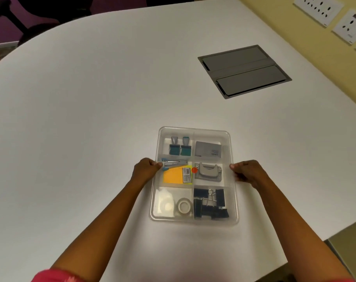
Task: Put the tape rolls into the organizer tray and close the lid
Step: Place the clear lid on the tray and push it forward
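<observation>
The clear organizer tray sits on the white table in front of me, and a transparent lid seems to lie over it. In its near-left compartment rest two tape rolls: a clear one and a whitish one beside it. My left hand pinches the left rim at mid-length. Opposite it, my right hand holds the right rim, fingertips on the edge.
Other compartments hold stamps, a grey box, a stapler over orange notes, a hole punch and black binder clips. A grey cable hatch is set into the table at far right. The table edge runs close on my right.
</observation>
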The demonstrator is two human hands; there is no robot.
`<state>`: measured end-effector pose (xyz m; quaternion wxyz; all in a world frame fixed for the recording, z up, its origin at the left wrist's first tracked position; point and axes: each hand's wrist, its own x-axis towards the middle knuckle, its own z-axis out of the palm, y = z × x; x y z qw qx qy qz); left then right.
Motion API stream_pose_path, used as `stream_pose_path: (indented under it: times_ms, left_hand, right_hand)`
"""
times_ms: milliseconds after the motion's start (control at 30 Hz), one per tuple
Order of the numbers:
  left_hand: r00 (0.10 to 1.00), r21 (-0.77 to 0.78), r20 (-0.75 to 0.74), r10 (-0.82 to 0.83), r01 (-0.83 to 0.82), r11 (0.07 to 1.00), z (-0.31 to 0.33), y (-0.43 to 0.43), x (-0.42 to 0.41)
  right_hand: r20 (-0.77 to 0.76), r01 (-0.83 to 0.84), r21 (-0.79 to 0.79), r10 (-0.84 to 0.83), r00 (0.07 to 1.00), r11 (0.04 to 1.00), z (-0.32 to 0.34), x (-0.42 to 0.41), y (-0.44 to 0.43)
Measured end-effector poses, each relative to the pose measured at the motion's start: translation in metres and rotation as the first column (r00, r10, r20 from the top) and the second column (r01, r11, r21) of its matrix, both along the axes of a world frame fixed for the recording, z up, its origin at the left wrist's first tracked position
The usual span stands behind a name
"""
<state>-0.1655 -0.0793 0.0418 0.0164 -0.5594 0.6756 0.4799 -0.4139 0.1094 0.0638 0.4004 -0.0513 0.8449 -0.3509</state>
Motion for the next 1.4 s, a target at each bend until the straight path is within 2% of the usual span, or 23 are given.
stream_pose_path:
  times_ms: [100, 300, 433, 567, 733, 967, 1067, 1133, 1200, 1300, 1333, 1400]
  left_hand:
    - [1.0, -0.092, 0.014, -0.015, 0.016, 0.996, 0.005, -0.027, -0.026]
    - [0.995, -0.142, 0.045, -0.087, 0.093, 0.986, 0.007, -0.07, -0.062]
    - [0.993, -0.157, 0.057, -0.101, 0.109, 0.982, 0.004, -0.084, -0.073]
    - [0.99, -0.142, 0.078, -0.118, 0.129, 0.981, -0.002, -0.095, -0.081]
    - [0.985, -0.081, 0.102, -0.139, 0.148, 0.986, 0.003, -0.109, -0.093]
    - [0.974, 0.055, 0.146, -0.172, 0.166, 0.985, 0.001, -0.117, -0.1]
    - [0.971, 0.035, 0.159, -0.181, 0.178, 0.983, -0.001, -0.118, -0.101]
    - [0.976, -0.059, 0.149, -0.157, 0.167, 0.984, -0.002, -0.114, -0.097]
    - [0.99, -0.219, 0.103, -0.099, 0.12, 0.968, -0.004, -0.1, -0.089]
    - [0.998, -0.435, -0.006, -0.057, 0.049, 0.899, -0.007, -0.058, -0.071]
    - [0.996, -0.473, -0.031, -0.081, 0.056, 0.879, -0.009, -0.044, -0.063]
    - [0.989, -0.525, -0.024, -0.147, 0.112, 0.844, -0.015, -0.018, -0.048]
  right_hand:
    - [-0.014, 0.026, -0.022, -0.027, 1.0, 0.999, 0.003, -0.026, -0.034]
    - [-0.008, 0.014, -0.059, -0.014, 1.0, 0.998, 0.002, -0.067, -0.088]
    - [0.152, 0.003, 0.012, -0.005, 0.988, 1.0, 0.0, -0.084, -0.104]
    - [0.236, -0.029, 0.073, 0.011, 0.972, 0.997, -0.005, -0.091, -0.109]
    - [0.305, 0.015, 0.048, -0.029, 0.952, 0.999, -0.01, -0.095, -0.107]
    - [0.322, 0.027, 0.018, -0.031, 0.946, 0.999, -0.015, -0.098, -0.105]
    - [0.307, 0.022, -0.008, -0.018, 0.952, 1.0, -0.012, -0.096, -0.105]
    - [0.225, -0.004, -0.053, 0.016, 0.974, 0.999, -0.01, -0.092, -0.102]
    - [-0.021, -0.102, -0.052, 0.101, 0.995, 0.993, -0.012, -0.081, -0.095]
    - [-0.44, -0.154, 0.001, 0.139, 0.887, 0.988, -0.017, -0.048, -0.073]
    - [-0.523, -0.177, -0.016, 0.143, 0.84, 0.984, -0.019, -0.034, -0.063]
    - [-0.588, -0.218, -0.026, 0.162, 0.792, 0.976, -0.027, -0.005, -0.042]
